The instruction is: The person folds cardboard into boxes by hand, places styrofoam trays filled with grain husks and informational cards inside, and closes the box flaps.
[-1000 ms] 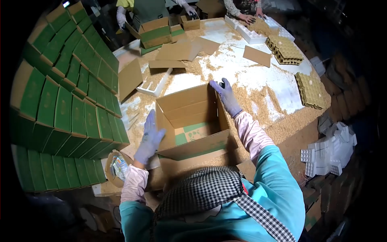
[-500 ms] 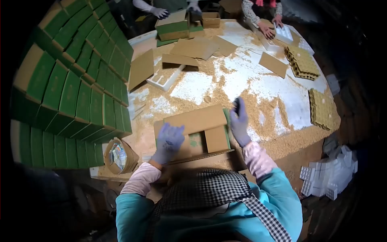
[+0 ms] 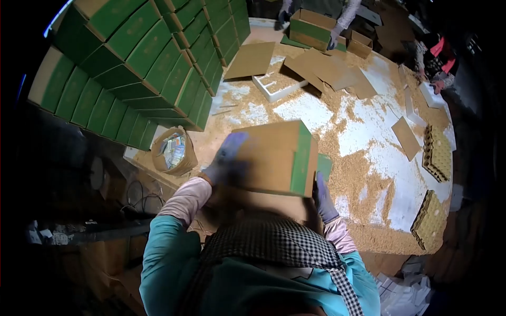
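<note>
A brown cardboard box (image 3: 266, 158) with a green band is tilted up between my hands at the near side of the table. My left hand (image 3: 230, 157), gloved and blurred by motion, is against the box's left side. At the lower right corner my right hand (image 3: 325, 200), also gloved, presses on the box with its fingers partly hidden behind the edge. A green piece (image 3: 324, 166) shows just beyond the box's right side.
Stacked green boxes (image 3: 142, 58) rise at left, beside a bag of small printed packets (image 3: 174, 150). Cardboard sheets (image 3: 250, 60), a white foam frame (image 3: 274, 95) and egg trays (image 3: 436, 152) lie on the sawdust-strewn table (image 3: 363, 126). A co-worker's hand (image 3: 336, 37) touches an open box (image 3: 312, 29); another person handles white foam (image 3: 432, 96).
The box, earlier lying with its flaps apart and the opening showing, is now turned so a closed face shows. My right hand has come onto it. The view has swung left.
</note>
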A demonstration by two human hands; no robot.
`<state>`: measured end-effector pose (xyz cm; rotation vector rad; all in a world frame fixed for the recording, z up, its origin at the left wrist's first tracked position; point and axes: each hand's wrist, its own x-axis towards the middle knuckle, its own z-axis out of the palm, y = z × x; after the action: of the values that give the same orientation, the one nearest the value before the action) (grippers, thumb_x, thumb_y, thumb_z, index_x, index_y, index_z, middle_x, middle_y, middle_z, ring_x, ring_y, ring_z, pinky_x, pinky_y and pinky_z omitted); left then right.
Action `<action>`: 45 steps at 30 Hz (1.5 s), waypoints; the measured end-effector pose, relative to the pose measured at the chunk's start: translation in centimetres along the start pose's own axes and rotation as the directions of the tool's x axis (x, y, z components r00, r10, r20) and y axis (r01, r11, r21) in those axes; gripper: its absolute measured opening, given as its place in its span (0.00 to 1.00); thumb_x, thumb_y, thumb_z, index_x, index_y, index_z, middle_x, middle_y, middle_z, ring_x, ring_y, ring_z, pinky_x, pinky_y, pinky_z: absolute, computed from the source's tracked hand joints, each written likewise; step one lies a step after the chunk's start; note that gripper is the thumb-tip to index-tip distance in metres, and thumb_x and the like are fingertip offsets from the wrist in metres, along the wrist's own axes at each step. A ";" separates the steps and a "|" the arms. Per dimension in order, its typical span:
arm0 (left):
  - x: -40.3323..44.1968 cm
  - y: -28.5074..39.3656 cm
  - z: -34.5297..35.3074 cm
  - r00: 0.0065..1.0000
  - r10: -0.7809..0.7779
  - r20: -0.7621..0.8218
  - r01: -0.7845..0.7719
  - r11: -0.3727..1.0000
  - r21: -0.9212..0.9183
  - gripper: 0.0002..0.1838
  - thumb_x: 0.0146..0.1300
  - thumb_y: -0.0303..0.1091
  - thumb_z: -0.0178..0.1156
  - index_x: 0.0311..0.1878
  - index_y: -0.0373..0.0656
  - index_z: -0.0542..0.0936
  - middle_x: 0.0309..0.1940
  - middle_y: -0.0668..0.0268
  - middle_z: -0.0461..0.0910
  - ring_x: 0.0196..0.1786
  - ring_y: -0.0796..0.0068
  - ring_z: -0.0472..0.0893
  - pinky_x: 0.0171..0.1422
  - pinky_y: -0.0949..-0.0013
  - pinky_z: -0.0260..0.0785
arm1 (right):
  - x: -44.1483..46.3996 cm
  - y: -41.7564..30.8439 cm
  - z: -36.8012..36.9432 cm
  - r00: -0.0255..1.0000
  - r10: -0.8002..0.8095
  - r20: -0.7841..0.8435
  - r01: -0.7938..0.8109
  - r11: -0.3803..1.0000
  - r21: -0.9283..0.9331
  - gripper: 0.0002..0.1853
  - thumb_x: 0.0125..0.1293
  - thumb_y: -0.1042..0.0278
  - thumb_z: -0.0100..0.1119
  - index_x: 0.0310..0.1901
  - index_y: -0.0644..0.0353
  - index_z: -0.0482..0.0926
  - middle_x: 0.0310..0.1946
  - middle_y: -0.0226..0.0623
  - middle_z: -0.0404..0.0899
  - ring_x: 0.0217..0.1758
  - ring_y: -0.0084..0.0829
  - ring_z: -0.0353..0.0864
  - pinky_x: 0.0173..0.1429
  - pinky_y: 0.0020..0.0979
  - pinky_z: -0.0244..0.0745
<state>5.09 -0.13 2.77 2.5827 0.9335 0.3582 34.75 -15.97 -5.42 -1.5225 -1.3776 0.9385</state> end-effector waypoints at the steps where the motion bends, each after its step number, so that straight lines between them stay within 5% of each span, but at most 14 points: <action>1: -0.4 -0.9 0.0 0.996 -0.075 0.046 0.077 0.996 -0.038 0.34 0.64 0.49 0.56 0.66 0.33 0.66 0.68 0.45 0.62 0.72 0.46 0.59 0.77 0.55 0.49 | -0.6 -1.2 0.9 0.996 0.075 0.055 -0.080 0.992 0.094 0.29 0.76 0.60 0.42 0.72 0.64 0.52 0.69 0.48 0.62 0.72 0.40 0.59 0.73 0.35 0.54; 2: 0.0 -2.5 2.5 0.956 -0.216 -0.201 0.049 0.787 -0.615 0.33 0.64 0.47 0.56 0.65 0.33 0.67 0.68 0.46 0.63 0.72 0.49 0.60 0.76 0.57 0.52 | 0.1 -4.2 2.0 0.989 0.144 0.018 -0.145 0.987 0.066 0.29 0.76 0.60 0.43 0.72 0.63 0.52 0.67 0.46 0.65 0.70 0.38 0.63 0.72 0.35 0.58; 4: 1.4 -1.0 1.5 0.846 -0.452 -0.283 -0.154 0.302 -0.941 0.32 0.63 0.46 0.57 0.65 0.33 0.68 0.68 0.47 0.64 0.72 0.52 0.61 0.75 0.59 0.55 | 2.0 -13.1 1.8 0.967 0.019 -0.253 0.109 0.870 0.480 0.28 0.73 0.57 0.49 0.68 0.64 0.61 0.57 0.39 0.76 0.56 0.23 0.76 0.54 0.27 0.73; 9: 0.0 -12.0 16.2 0.805 -0.565 0.183 -0.019 -0.332 -0.943 0.33 0.69 0.33 0.54 0.73 0.38 0.54 0.59 0.62 0.71 0.59 0.72 0.72 0.61 0.69 0.66 | 7.2 -12.5 6.6 0.986 -0.004 0.165 0.067 0.922 -0.380 0.38 0.65 0.48 0.57 0.65 0.72 0.60 0.28 0.49 0.81 0.28 0.48 0.83 0.35 0.40 0.77; 12: 4.9 -6.0 7.4 0.882 -0.402 0.245 0.243 -0.057 -0.968 0.33 0.66 0.27 0.53 0.73 0.38 0.54 0.57 0.58 0.72 0.56 0.73 0.74 0.59 0.71 0.67 | 7.1 -10.3 13.0 0.791 0.160 0.590 0.261 0.784 -0.563 0.44 0.63 0.44 0.60 0.67 0.74 0.56 0.30 0.53 0.81 0.40 0.47 0.84 0.50 0.37 0.76; 14: 5.6 -7.2 10.7 0.906 -0.423 -0.003 0.265 0.574 -0.775 0.33 0.63 0.23 0.48 0.72 0.37 0.54 0.59 0.48 0.70 0.55 0.60 0.75 0.60 0.68 0.66 | 8.8 -11.9 8.9 0.858 0.093 0.505 -0.032 0.991 -0.129 0.40 0.64 0.54 0.62 0.67 0.73 0.58 0.37 0.53 0.82 0.48 0.47 0.82 0.58 0.37 0.72; 16: 6.4 -6.0 8.0 0.887 -0.441 0.137 0.344 0.433 -0.834 0.32 0.63 0.24 0.49 0.72 0.36 0.55 0.63 0.47 0.68 0.61 0.57 0.72 0.64 0.65 0.64 | 10.9 -13.3 3.0 0.873 -0.420 -0.247 0.162 0.728 -0.666 0.28 0.67 0.60 0.57 0.62 0.72 0.66 0.39 0.58 0.80 0.46 0.52 0.80 0.54 0.42 0.74; 17: 6.5 -8.5 12.5 0.912 -0.404 0.076 0.236 0.363 -0.901 0.30 0.65 0.26 0.51 0.70 0.35 0.58 0.67 0.48 0.65 0.67 0.57 0.67 0.67 0.65 0.62 | 10.5 -11.5 0.1 0.879 -0.272 -0.392 -0.068 0.742 -0.667 0.28 0.67 0.59 0.57 0.62 0.70 0.67 0.44 0.57 0.78 0.49 0.52 0.78 0.56 0.42 0.72; 20: 13.0 -15.2 12.5 0.834 -0.536 0.131 0.323 0.283 -0.903 0.27 0.64 0.35 0.53 0.65 0.35 0.64 0.59 0.50 0.70 0.59 0.58 0.72 0.55 0.63 0.66 | 3.9 -0.2 -2.3 0.782 0.606 -0.144 -0.623 0.758 -0.192 0.25 0.68 0.59 0.58 0.62 0.64 0.69 0.56 0.55 0.74 0.60 0.50 0.73 0.62 0.42 0.68; 26: 30.1 -28.4 16.1 0.471 -0.777 0.417 0.705 0.048 -0.708 0.29 0.64 0.53 0.58 0.55 0.35 0.75 0.44 0.52 0.80 0.41 0.60 0.82 0.33 0.60 0.75 | 5.3 -3.3 0.6 0.761 0.514 -0.397 -0.647 0.646 -0.405 0.19 0.70 0.61 0.56 0.58 0.62 0.73 0.46 0.53 0.79 0.48 0.52 0.79 0.53 0.42 0.73; 27: 31.7 -30.9 21.3 0.334 -0.933 0.132 0.681 0.142 -0.718 0.24 0.58 0.52 0.62 0.43 0.37 0.78 0.25 0.59 0.78 0.24 0.65 0.79 0.27 0.64 0.74 | 5.9 -4.4 0.9 0.729 0.550 -0.407 -0.682 0.628 -0.374 0.19 0.70 0.62 0.56 0.57 0.63 0.74 0.46 0.53 0.79 0.48 0.49 0.79 0.53 0.40 0.73; 32: 24.4 -27.2 11.8 0.515 -0.688 0.512 0.559 -0.184 -0.809 0.12 0.60 0.46 0.61 0.41 0.49 0.83 0.24 0.67 0.75 0.25 0.76 0.74 0.30 0.76 0.70 | 3.1 0.0 -0.2 0.726 0.557 -0.402 -0.664 0.721 -0.199 0.19 0.70 0.66 0.58 0.57 0.68 0.73 0.47 0.48 0.80 0.49 0.36 0.80 0.54 0.34 0.73; 38: 13.8 -27.6 8.3 0.610 -0.647 0.457 0.345 -0.302 -0.889 0.19 0.66 0.50 0.53 0.50 0.45 0.77 0.38 0.60 0.76 0.35 0.68 0.76 0.41 0.68 0.72 | 5.9 -3.9 0.7 0.625 0.634 -0.456 -0.779 0.545 -0.309 0.24 0.67 0.63 0.60 0.61 0.64 0.71 0.46 0.55 0.80 0.48 0.50 0.80 0.55 0.38 0.74; 45: 9.0 -22.6 4.3 0.704 -0.588 0.398 0.238 -0.333 -0.913 0.29 0.71 0.55 0.47 0.62 0.39 0.70 0.51 0.53 0.77 0.46 0.59 0.80 0.50 0.59 0.74 | 6.6 -4.3 1.1 0.801 0.371 -0.470 -0.541 0.785 -0.303 0.28 0.70 0.52 0.51 0.68 0.53 0.65 0.43 0.53 0.81 0.46 0.53 0.81 0.54 0.44 0.74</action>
<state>0.72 20.76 -9.70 0.5329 0.9752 0.7691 32.91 -9.14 -1.74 -2.3223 -0.9557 0.5723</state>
